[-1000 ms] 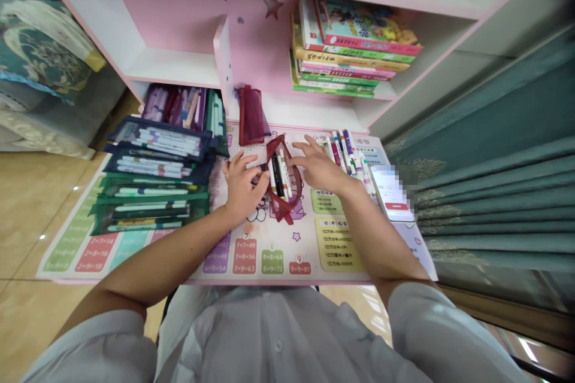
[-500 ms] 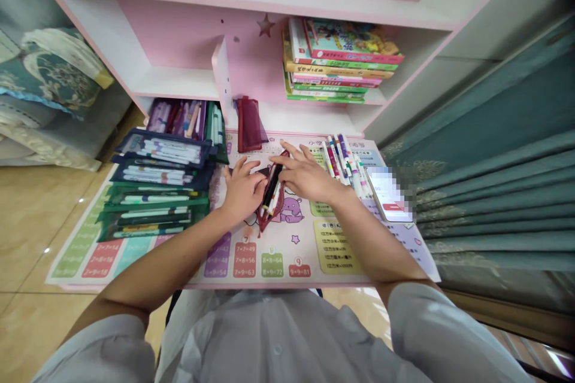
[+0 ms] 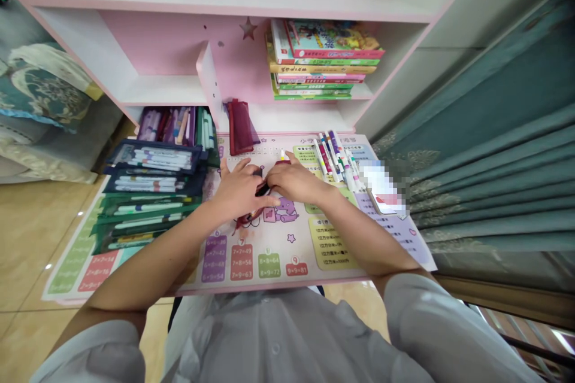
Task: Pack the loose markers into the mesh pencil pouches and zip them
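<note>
Apparently grasped between left hand (image 3: 238, 190) and right hand (image 3: 295, 182), red pouch (image 3: 245, 219) mostly hidden, pens (image 3: 262, 189) inside barely visible.

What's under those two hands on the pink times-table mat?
A dark red mesh pouch shows below the left hand, a black marker between the hands; the right hand covers the rest.

The left hand (image 3: 240, 191) and the right hand (image 3: 296, 182) met over a red pencil case (image 3: 243, 219) on the times-table mat (image 3: 278, 263), near a pile of markers (image 3: 335, 158).
</note>
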`<state>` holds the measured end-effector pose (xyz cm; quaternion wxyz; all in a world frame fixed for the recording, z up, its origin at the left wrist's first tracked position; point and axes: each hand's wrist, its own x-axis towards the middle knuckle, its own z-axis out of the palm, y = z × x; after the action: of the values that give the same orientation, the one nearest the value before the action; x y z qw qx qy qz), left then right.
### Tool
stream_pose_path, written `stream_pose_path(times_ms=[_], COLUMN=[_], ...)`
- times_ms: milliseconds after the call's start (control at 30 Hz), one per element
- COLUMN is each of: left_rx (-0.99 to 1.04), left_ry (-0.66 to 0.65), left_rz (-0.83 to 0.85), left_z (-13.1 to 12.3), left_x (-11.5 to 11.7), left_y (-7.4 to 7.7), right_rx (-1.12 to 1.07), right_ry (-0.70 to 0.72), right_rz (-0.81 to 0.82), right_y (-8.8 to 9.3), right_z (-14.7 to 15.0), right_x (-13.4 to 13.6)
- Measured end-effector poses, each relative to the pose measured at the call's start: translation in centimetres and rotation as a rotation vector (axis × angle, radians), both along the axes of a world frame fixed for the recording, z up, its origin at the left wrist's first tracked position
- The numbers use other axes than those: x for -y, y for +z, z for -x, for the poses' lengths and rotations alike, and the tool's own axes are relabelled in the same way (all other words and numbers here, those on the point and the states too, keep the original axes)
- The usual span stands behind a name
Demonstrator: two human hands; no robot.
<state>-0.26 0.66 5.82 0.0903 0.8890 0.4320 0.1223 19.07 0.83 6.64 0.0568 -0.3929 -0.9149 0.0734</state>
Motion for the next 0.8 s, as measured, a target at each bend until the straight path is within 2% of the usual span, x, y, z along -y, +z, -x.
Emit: stream_pose_path(times_ms=[67, 200, 433, 533, 633, 800], left_rx=[-0.017, -0.033, -0.123, -0.101, -0.065, -0.036], left_ry=[-0.014, 0.040, 0.056, 0.068, 0.107, 0.129], left_rz=[-0.002, -0.047, -0.044, -0.041, -0.034, -0.001], left_z=[0.0, -0.4, -0.5, -0.3, 0.0, 0.0], left_x=[-0.5, -1.4, -1.9, -2.0, -2.1, -2.5], left_y=[-0.2, -0.4, 0.5, 0.4, 0.2, 0.1], right_rx=[0.006, 0.007, -0.072, -0.229, -0.384, -0.422], right_ry=[-0.039, -0.100, -0.145, -0.101, -0.083, -0.120], right_rz=[-0.025, -0.041, 0.022, 0.054, 0.010, 0.016], right_y=[0.0, -0.2, -0.6, -0.8, -1.4, -3.0], right_z=[0.1, 0.3, -0.1, -1.9, -4.6, -8.1], right_x=[0.0, 0.0, -0.7, -1.4, -2.0, -1.8])
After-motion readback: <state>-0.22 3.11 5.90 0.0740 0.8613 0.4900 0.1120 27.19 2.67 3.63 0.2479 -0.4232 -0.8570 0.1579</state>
